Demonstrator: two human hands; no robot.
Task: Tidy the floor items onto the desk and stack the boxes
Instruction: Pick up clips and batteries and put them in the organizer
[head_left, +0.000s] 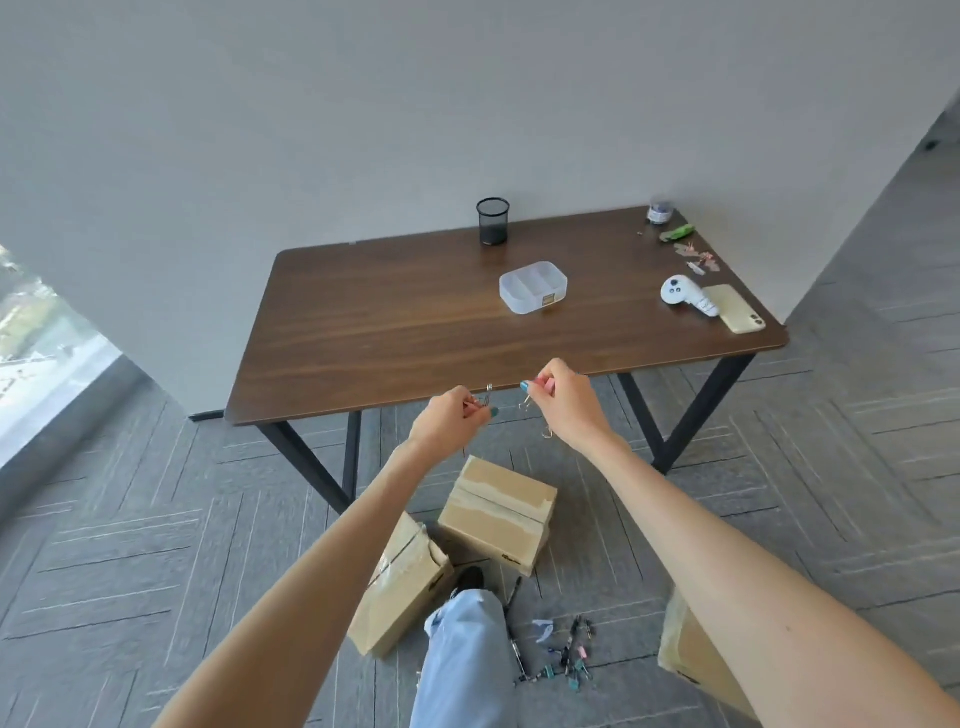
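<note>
Both hands (452, 415) (566, 402) pinch clips; box (493, 512) print seemingly unreadable

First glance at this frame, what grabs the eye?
Both hands, left and right, raised at the desk's near edge, each pinching small clips. Below them, cardboard boxes sit unstacked on the floor, with pens and binder clips scattered beside the person's leg.

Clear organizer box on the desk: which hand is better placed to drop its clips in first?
Right, probably. The right hand holds clips almost straight below the clear organizer box; the left hand sits farther left and back.
</note>
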